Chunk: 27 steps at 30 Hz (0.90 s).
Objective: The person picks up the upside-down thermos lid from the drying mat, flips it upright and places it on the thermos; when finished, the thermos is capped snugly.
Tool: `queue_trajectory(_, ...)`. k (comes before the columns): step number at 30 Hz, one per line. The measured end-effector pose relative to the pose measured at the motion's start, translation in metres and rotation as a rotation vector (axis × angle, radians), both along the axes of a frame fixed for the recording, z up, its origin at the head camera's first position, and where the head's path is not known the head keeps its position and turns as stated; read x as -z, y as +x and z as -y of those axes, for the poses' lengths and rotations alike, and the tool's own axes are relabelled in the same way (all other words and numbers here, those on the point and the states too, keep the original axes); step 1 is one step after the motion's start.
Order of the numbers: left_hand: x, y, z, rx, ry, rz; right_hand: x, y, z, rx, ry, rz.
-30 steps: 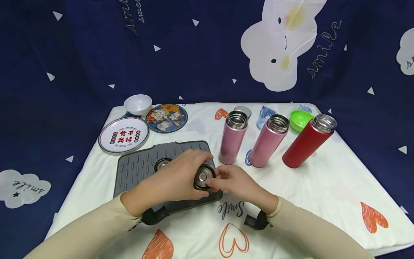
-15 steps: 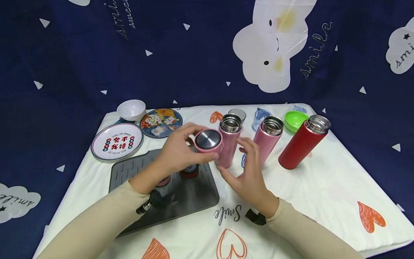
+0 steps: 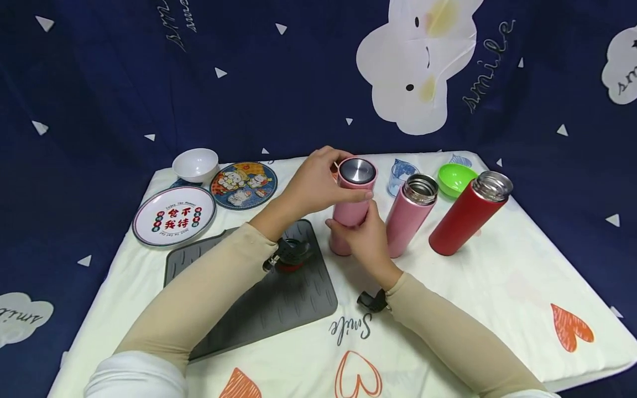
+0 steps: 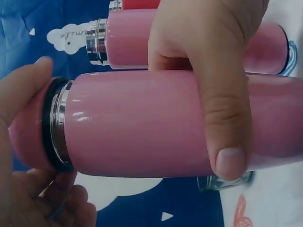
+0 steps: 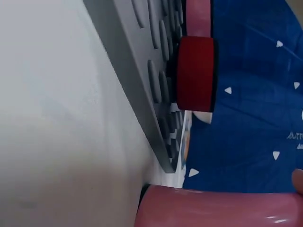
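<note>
A pink thermos bottle [image 3: 343, 243] stands upright on the cloth beside the grey mat. My left hand [image 3: 318, 182] holds the pink lid [image 3: 358, 174] by its sides, the steel disc on top showing. In the left wrist view that lid [image 4: 31, 125] sits at the bottle's mouth, with a strip of steel neck [image 4: 60, 124] between lid and body. My right hand [image 3: 365, 237] grips the body [image 4: 137, 125], thumb lying across it. The right wrist view catches only the bottle's lower part [image 5: 218, 208].
On the grey ridged mat [image 3: 298, 304] rests a red lid [image 5: 195, 73], with a pink lid [image 5: 198, 18] beyond it. An uncapped pink bottle [image 3: 408, 221] and a red one [image 3: 465, 221] stand rightward. Behind are a green bowl [image 3: 455, 179], a white bowl [image 3: 196, 165] and plates [image 3: 174, 235].
My left hand has lifted the pink lid off the mat, turned it steel side up and carried it to the nearest pink bottle's top. My right hand has taken hold of that bottle.
</note>
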<state>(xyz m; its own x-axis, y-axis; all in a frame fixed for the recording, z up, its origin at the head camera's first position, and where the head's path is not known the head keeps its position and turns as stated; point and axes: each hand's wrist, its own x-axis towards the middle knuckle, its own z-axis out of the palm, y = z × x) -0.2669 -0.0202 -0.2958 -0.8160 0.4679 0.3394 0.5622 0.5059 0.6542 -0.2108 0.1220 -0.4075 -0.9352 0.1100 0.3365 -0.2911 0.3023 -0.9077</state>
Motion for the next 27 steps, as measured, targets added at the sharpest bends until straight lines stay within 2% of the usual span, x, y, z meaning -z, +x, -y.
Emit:
queue_trajectory(2,0.005,-0.002,0.000,0.043,0.023,0.017,0.001,0.000,-0.002,0.021,0.020,0.004)
queue_trajectory(5,0.012,-0.005,0.003,0.126,0.114,0.069,0.001,-0.001,-0.005,0.037,0.049,0.020)
queue_trajectory(7,0.016,-0.005,0.004,0.154,0.162,0.092,0.001,-0.002,-0.007,0.040,0.066,0.028)
queue_trajectory(12,0.023,-0.005,0.001,0.170,0.207,0.051,0.003,-0.003,-0.009,0.016,0.048,0.032)
queue_trajectory(16,0.029,-0.007,-0.001,0.179,0.254,0.058,0.003,-0.004,-0.008,0.000,0.045,0.043)
queue_trajectory(22,0.034,-0.010,-0.005,0.240,0.314,0.038,0.003,-0.004,-0.007,-0.019,0.045,0.036)
queue_trajectory(27,0.036,-0.012,-0.005,0.266,0.347,0.070,0.002,-0.004,-0.008,-0.011,0.061,0.029)
